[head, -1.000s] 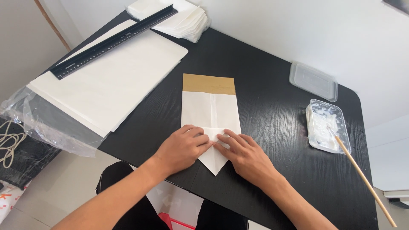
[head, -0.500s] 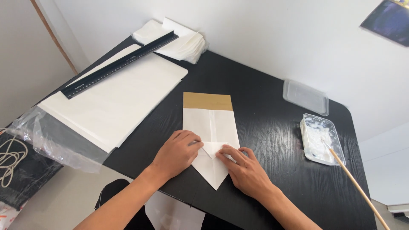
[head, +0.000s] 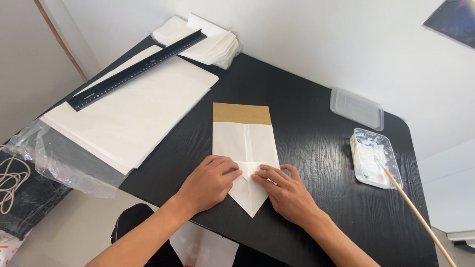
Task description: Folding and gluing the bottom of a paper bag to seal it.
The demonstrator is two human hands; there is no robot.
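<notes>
White paper bag (head: 246,148) near table's (head: 307,99) front edge — bottom folded to a point, flaps not glued. Left hand (head: 210,180) and right hand (head: 284,190) flat, fingers spread, pressing creases — gripping nothing.

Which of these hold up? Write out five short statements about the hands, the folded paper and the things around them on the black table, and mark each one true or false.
1. Both hands press on the folded white paper. True: the left hand and the right hand rest flat on its lower part.
2. The paper's near end is folded to a point. True.
3. The black ruler lies across the folded paper. False: it lies on the stack of large white sheets at the left.
4. The wooden stick rests in the clear tub holding white paste. True.
5. The tub's clear lid is on the tub. False: it lies apart, farther back on the table.
</notes>
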